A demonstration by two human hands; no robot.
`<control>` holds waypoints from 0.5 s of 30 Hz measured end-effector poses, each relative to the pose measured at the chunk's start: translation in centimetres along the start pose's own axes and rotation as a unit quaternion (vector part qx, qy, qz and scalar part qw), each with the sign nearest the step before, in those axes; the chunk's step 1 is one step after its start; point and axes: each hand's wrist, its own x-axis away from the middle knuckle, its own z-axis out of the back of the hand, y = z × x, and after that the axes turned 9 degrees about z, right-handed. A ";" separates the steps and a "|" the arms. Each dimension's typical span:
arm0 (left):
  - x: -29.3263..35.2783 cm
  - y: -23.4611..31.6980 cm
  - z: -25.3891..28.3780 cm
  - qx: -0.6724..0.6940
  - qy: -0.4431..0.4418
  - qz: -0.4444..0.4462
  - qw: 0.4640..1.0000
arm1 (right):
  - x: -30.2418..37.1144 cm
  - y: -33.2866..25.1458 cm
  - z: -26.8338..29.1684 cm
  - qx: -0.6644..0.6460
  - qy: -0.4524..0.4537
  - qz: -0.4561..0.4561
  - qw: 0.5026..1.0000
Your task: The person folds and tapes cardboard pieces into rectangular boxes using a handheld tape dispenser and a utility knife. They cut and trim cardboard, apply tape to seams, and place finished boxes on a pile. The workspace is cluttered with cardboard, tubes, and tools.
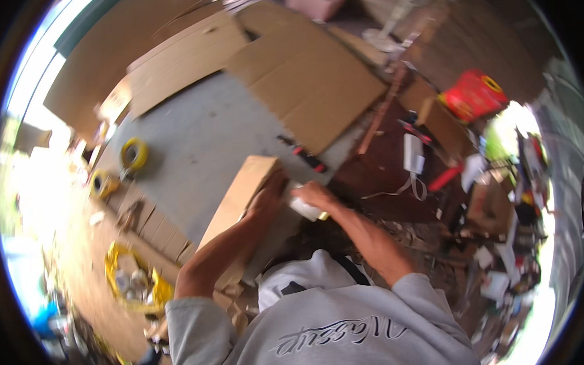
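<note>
A long, narrow cardboard box (241, 192) is tilted over the near part of the grey tabletop. My left hand (266, 198) is closed against its right side, the fingers partly in shadow. Close beside it, my right hand (313, 195) is closed on a small whitish object (305, 209) with a yellow spot at its lower end. Blur hides what kind of thing that is. Just beyond my hands, a red and black utility knife (309, 158) lies on the table.
Flat cardboard sheets (308, 80) cover the table's far side. Yellow tape rolls (134, 154) sit at its left edge. To the right are a white device with a cord (413, 153) and a red bag (474, 95). A yellow bag (137, 280) stands at the lower left.
</note>
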 end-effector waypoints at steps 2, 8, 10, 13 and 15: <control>-0.3 0.0 0.9 0.139 0.031 0.021 0.990 | -0.7 -0.9 0.2 -0.071 0.010 -0.144 0.987; -1.2 3.9 -8.4 0.320 -0.023 0.112 0.941 | 1.6 0.1 -3.9 -0.208 0.028 -0.063 0.976; -0.8 8.0 -15.4 0.075 0.094 0.094 0.988 | 3.5 0.6 -5.0 -0.024 -0.080 -0.047 0.995; 1.2 7.8 -6.8 0.206 -0.151 -0.042 0.966 | 10.4 -0.8 -0.8 -0.241 0.069 -0.378 0.891; 3.6 7.5 -3.1 0.368 -0.120 0.045 0.921 | 13.3 1.2 0.3 -0.225 0.106 -0.402 0.881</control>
